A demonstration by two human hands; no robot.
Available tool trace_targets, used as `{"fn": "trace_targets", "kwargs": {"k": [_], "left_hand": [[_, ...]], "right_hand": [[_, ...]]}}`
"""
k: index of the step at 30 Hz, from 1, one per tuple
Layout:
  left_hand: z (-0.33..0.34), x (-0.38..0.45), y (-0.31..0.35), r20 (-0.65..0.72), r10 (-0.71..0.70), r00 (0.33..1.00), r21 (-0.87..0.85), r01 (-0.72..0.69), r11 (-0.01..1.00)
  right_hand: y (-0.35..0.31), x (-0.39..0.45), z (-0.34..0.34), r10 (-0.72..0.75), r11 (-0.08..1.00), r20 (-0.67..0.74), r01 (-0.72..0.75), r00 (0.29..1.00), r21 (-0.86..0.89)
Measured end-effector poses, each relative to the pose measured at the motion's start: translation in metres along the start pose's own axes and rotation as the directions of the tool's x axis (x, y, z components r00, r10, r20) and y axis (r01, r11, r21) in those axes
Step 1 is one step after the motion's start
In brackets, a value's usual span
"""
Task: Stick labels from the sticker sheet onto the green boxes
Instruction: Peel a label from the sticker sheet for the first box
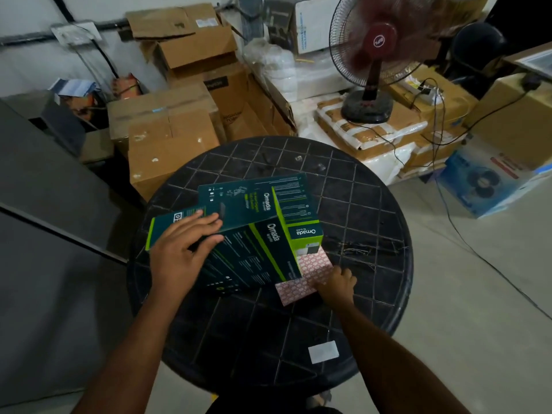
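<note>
Two dark green boxes with lime edges lie overlapping on a round black table (373, 204). The upper box (254, 198) sits further back; the lower box (251, 258) lies nearer me, tilted. My left hand (185, 249) rests on the left end of the boxes, fingers spread and slightly bent over the edge. A pink-and-white sticker sheet (307, 273) pokes out from under the lower box at the right. My right hand (337, 285) touches the sheet's near right edge with curled fingers; the fingertips are hidden.
A small white label (323, 351) is stuck on the table's near side. Cardboard cartons (167, 138) stand behind the table at the left. A running fan (373, 55) sits on packages at the back right, with cables trailing to the floor.
</note>
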State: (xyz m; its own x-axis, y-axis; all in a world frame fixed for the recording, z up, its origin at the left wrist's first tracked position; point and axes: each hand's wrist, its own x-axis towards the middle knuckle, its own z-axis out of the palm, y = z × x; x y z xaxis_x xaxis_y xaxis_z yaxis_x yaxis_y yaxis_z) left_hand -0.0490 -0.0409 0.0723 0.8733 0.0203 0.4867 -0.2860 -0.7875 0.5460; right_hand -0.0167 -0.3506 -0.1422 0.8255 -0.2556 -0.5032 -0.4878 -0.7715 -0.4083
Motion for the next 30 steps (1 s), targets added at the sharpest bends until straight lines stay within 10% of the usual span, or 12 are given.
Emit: {"fn": "trace_targets", "kwargs": {"k": [16, 21, 30], "left_hand": [[0.007, 0.013, -0.003, 0.005, 0.0, 1.0, -0.029, 0.001, 1.0], [0.01, 0.013, -0.003, 0.021, 0.008, 1.0, -0.013, -0.008, 1.0], [0.022, 0.014, 0.006, 0.076, 0.052, 0.996, -0.044, -0.048, 0.998]], "right_hand": [[-0.016, 0.024, -0.001, 0.221, 0.936, 0.117, -0.244, 0.968, 0.253], [-0.001, 0.004, -0.006, 0.262, 0.762, 0.219, -0.341, 0.94, 0.551], [0.013, -0.056, -0.073, -0.012, 0.783, -0.368, 0.237, 0.93, 0.575]]}}
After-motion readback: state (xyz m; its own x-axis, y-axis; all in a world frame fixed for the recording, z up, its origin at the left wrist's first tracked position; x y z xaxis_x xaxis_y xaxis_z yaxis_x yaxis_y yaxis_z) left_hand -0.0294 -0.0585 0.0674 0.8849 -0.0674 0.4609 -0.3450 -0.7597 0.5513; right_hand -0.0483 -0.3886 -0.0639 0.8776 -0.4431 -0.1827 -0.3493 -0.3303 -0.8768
